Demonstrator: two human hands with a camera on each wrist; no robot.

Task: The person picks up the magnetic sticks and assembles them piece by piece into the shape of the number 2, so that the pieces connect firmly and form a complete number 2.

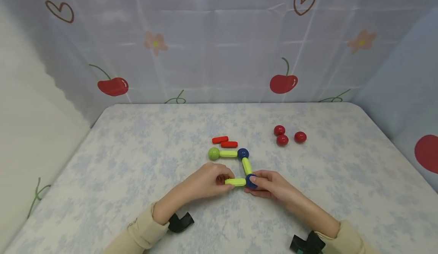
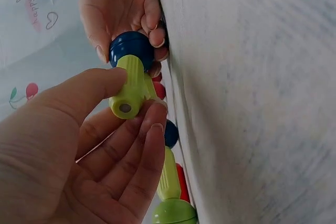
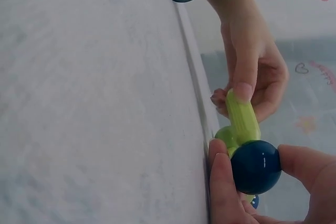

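My left hand pinches a yellow-green magnetic stick between thumb and fingers. A grey round disc shows in the stick's free end in the left wrist view. Its other end meets a dark blue ball, which my right hand grips between thumb and fingers. From that ball a second yellow-green stick runs away from me to another blue ball. A third stick leads left from there to a light green ball. Together they make an angular U shape, its open side facing left.
Two red sticks lie just beyond the far stick. Farther right, three red balls sit on the patterned tabletop. A printed curtain hangs behind the table's far edge. Both wrists carry black camera mounts.
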